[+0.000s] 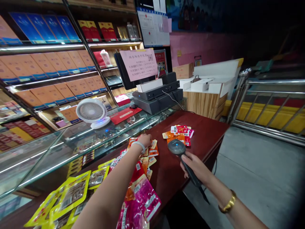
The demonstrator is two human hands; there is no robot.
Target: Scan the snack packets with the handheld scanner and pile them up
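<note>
A: In the head view, where are the edges running?

B: The table [205,124] is ending on its right above a grey floor [252,165], and a glass counter [57,165] is bordering it on the left.

A: Where is room showing for moving?

B: Red-brown wood is showing between the small pile of packets [181,135] and the larger spread of packets [140,170], and more is stretching past the pile toward the far corner.

A: How is the right hand [194,165] holding?

B: Its fingers are wrapping round the handle of a handheld scanner [176,147]. The scanner's head is overlapping the near side of the small pile in view; I can't tell whether they're touching. The handle's lower end is showing against the floor.

A: And the left hand [145,140]?

B: It's bending down over the far end of the larger spread, fingers curling. I can't tell how wide they're opening or whether they're gripping a packet.

A: What else is lying on the table?

B: Yellow-edged packets [76,190] are overlapping at the near left.

A: And around it?

B: A white fan [92,111] is standing on the counter, a pink sheet [139,63] is hanging over a monitor [119,70], boxes [51,65] are lining the shelves, and a metal railing [274,111] is running along the right.
</note>
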